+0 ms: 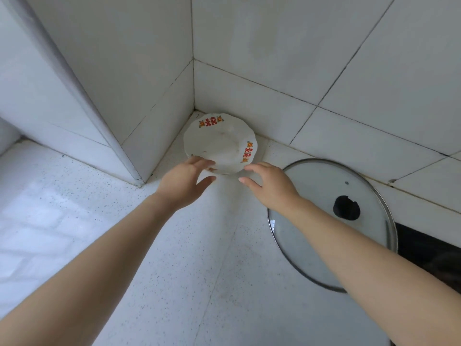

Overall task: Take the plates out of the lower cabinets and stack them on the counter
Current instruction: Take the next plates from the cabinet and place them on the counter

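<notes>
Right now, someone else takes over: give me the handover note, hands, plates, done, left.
Left hand: open, fingertips at the near-left rim of the plates, no closed grip.
Right hand: open, just off the near-right rim, not clearly touching.
Plates: on the counter in the tiled corner; looks like a stack, count unclear.
Glass lid lies flat to the right, apart from the plates.
Done: plates on the counter.
Left: cabinets are out of view, so check them for more.

Left arm: bare, stretched forward from lower left
Left hand (185,182): open, fingers spread, thumb apart below them
Right arm: bare, stretched forward from lower right
Right hand (268,186): open, palm down, fingers pointing left
Hands: near each other, not touching
</notes>
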The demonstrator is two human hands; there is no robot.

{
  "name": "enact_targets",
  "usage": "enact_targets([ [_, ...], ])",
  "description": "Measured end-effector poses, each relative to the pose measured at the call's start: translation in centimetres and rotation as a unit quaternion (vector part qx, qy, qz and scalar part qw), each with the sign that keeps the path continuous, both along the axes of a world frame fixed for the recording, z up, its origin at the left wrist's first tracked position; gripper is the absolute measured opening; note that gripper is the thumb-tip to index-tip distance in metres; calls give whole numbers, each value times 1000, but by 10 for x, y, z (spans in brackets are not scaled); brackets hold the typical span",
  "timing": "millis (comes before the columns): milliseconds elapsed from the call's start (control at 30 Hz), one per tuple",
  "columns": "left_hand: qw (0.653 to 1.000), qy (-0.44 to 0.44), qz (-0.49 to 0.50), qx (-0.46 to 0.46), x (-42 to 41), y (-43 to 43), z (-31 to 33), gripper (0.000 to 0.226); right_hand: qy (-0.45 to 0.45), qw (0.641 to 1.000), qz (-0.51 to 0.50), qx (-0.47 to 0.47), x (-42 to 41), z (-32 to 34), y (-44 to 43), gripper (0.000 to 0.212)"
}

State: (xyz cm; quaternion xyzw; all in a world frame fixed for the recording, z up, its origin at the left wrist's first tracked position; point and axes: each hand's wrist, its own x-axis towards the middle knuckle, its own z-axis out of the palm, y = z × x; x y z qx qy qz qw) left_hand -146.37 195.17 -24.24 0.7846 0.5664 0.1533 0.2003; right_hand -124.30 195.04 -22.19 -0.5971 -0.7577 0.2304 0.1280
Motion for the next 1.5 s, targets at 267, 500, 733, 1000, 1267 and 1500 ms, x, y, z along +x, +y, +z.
enact_targets([
  [267,998,14,-54,-13,17,-69,45,47,111,986,-126,-16,10,29,-119,45],
  [500,993,-13,-115,-5,72,-120,79,49,167,961,-219,-1,43,49,-212,38],
  [733,977,-90,-193,-27,165,-207,111,43,166,936,-306,59,102,74,-322,40],
  [1000,913,-66,-403,-23,288,-370,136,34,142,866,-472,78,166,102,-544,39],
  [1267,792,-89,-600,-72,380,-583,141,29,110,742,-654,97,177,113,-788,36],
  [1500,685,-73,-718,-99,436,-735,139,26,110,602,-781,124,167,115,-921,34],
])
